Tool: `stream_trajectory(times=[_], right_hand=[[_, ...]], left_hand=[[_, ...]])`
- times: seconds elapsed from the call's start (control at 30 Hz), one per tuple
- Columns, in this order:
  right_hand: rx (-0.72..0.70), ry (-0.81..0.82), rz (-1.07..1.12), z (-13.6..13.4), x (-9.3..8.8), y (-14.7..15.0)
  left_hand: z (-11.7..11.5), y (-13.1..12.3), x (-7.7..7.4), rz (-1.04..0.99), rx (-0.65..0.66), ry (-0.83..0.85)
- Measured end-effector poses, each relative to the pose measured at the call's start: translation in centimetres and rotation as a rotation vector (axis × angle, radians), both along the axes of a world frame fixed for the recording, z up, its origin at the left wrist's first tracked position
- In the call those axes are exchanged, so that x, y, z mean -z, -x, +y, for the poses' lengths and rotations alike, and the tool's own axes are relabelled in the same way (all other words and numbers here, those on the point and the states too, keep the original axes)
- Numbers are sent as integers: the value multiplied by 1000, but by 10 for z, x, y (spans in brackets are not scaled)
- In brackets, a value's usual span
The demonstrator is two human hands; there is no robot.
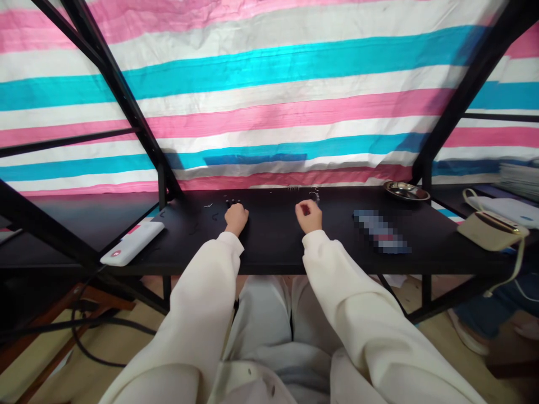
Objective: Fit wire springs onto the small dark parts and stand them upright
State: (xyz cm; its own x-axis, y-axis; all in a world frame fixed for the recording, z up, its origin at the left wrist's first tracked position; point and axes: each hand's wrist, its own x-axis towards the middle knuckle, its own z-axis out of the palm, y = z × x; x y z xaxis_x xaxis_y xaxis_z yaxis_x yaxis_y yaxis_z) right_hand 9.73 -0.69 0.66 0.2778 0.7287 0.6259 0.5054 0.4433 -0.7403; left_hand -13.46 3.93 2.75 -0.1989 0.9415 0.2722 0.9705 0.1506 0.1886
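Note:
Both my arms in cream sleeves reach onto a black table (269, 247). My left hand (236, 217) rests on the tabletop curled into a loose fist, close to a few tiny dark pieces (233, 201) and small wire hooks (208, 206). My right hand (309, 215) is also closed, fingers tucked in, with something small and reddish showing at the fingertips that I cannot make out. More tiny metal bits (314, 194) lie just beyond it near the table's far edge.
A white power bank (132, 243) lies at the table's left front. A blurred flat object (381, 230) lies right of my hands, a metal dish (406, 191) at the far right corner. A beige pouch (490, 229) sits on the neighbouring table. Black frame struts rise on both sides.

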Motion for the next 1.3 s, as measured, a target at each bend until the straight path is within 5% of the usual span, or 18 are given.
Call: stream_trajectory(times=[0.13, 0.23, 0.4, 0.63, 0.97, 1.3], right_hand=[[412, 126, 215, 7, -3, -15], [562, 340, 210, 12, -1, -23], [544, 529, 0, 15, 7, -26], [499, 568, -159, 14, 8, -27], [506, 571, -189, 16, 8, -26], [555, 584, -208, 24, 12, -29]], left_hand=[[-8, -25, 0, 83, 338, 40], [-16, -57, 0, 115, 571, 50], [-29, -120, 4, 59, 744, -1], [-15, -172, 12, 81, 694, 36], [-13, -163, 13, -25, 587, -57], [-29, -88, 18, -474, 424, -184]])
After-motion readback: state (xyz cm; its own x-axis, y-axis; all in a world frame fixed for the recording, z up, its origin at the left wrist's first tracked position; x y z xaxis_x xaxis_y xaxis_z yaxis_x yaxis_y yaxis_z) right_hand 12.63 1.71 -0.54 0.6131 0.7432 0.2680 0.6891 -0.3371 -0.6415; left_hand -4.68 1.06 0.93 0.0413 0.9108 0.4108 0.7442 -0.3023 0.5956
